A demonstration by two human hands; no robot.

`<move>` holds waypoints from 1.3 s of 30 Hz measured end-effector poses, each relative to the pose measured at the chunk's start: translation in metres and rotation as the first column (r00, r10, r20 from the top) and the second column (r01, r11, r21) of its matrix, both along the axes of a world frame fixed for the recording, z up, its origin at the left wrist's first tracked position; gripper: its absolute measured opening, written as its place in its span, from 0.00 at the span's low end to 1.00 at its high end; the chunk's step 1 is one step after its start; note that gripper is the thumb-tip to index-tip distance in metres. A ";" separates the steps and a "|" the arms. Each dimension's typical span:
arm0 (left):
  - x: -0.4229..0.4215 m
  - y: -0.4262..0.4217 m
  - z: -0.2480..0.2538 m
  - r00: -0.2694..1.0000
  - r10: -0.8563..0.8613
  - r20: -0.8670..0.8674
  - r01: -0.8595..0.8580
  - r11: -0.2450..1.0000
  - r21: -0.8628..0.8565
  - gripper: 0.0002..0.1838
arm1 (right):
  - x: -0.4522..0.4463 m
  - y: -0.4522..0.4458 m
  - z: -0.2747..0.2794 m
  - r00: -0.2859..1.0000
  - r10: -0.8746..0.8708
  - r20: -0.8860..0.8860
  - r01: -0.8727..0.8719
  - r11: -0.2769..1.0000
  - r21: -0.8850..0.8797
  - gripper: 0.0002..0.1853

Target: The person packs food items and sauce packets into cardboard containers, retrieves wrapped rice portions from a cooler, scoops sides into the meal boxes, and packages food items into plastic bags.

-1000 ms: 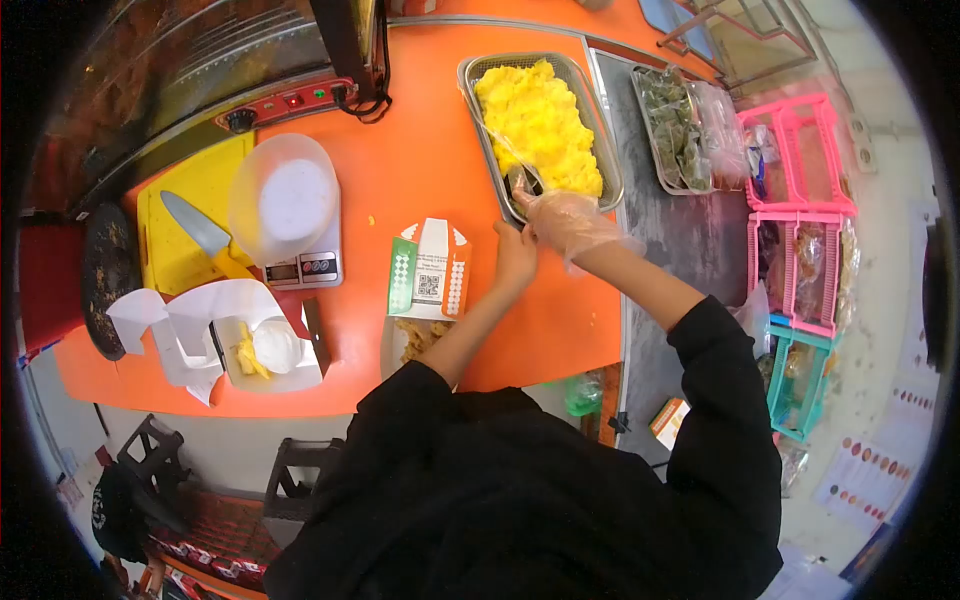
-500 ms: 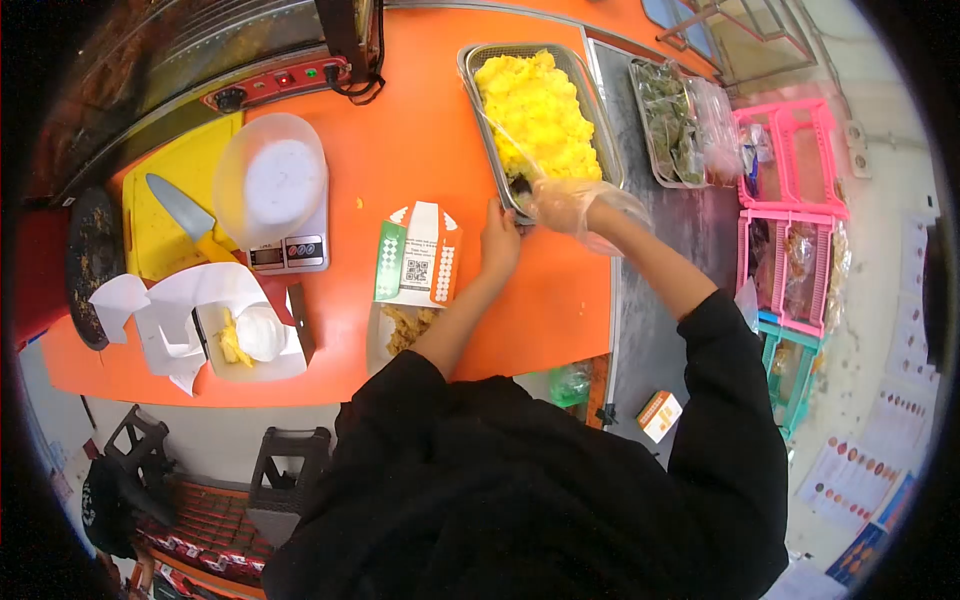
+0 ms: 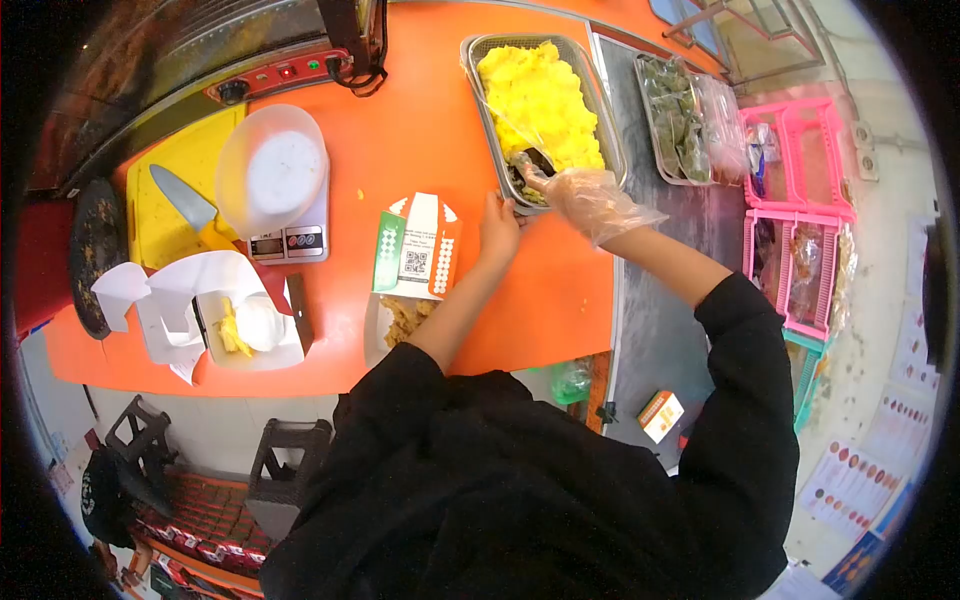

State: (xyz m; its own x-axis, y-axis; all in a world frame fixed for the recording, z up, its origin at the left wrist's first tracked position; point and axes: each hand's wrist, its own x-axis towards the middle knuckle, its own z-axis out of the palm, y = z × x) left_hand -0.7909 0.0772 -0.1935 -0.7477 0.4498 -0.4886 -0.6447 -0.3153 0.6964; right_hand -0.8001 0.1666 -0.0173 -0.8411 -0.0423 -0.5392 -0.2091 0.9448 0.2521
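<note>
A wire-mesh tray (image 3: 609,120) heaped with soft yellow food (image 3: 540,100) stands at the far side of the orange table. My left hand (image 3: 499,232) is closed at the tray's near left corner and steadies it. Wearing a clear plastic glove, my right hand (image 3: 580,197) reaches over the near rim, its fingers together at the dark and greenish patch at that end; what they hold, if anything, cannot be made out. Close to my left forearm lies an opened food box (image 3: 417,245) with a printed green-and-orange lid and brown fried pieces (image 3: 405,318) inside, partly hidden by the arm.
On the left are a kitchen scale (image 3: 300,243) bearing a translucent bowl (image 3: 232,170), a knife (image 3: 185,197) on a yellow cutting board (image 3: 150,225), and an open white box (image 3: 275,355). A leafy-green container (image 3: 672,120) and pink baskets (image 3: 790,215) stand right.
My gloved right hand has shifted slightly right, and its fingers now show at the tray's near end. My left hand stays at the corner. The view has shifted slightly.
</note>
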 end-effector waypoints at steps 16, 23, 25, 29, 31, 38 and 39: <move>-0.011 -0.015 0.022 0.992 -0.108 0.067 0.105 0.993 0.046 0.04 | -0.013 0.005 -0.037 0.913 -0.373 0.166 0.408 0.833 -0.374 0.19; -0.010 -0.015 0.023 0.990 -0.132 0.043 0.132 0.991 -0.003 0.04 | 0.035 0.035 -0.102 0.942 0.224 -0.251 -0.202 0.973 0.109 0.18; -0.008 -0.014 0.020 0.990 -0.107 0.094 0.104 0.994 0.042 0.04 | 0.036 -0.021 -0.033 0.875 -0.481 -0.055 0.438 0.835 -0.333 0.19; -0.013 -0.018 0.030 0.985 -0.166 -0.035 0.160 0.978 -0.136 0.05 | 0.021 -0.016 -0.064 0.939 -0.285 -0.193 0.239 0.943 -0.230 0.18; -0.016 -0.011 0.018 0.993 -0.115 0.002 0.115 0.992 -0.046 0.06 | 0.007 0.000 -0.083 0.956 -0.059 -0.286 0.039 0.996 -0.075 0.18; -0.012 -0.015 0.013 0.984 -0.173 -0.052 0.171 0.984 -0.045 0.06 | 0.038 0.028 -0.133 0.773 -0.554 -0.308 0.336 0.770 -0.542 0.17; -0.012 -0.014 0.013 0.983 -0.177 -0.036 0.176 0.984 -0.041 0.06 | 0.043 0.025 -0.139 0.728 -0.598 -0.336 0.352 0.746 -0.565 0.16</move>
State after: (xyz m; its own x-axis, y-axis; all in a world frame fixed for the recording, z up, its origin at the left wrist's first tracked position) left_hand -0.8031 0.0634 -0.1800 -0.6769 0.5585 -0.4794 -0.6600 -0.1722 0.7313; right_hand -0.7573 0.1919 -0.1567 -0.9444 0.3133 -0.1001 0.3288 0.9038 -0.2738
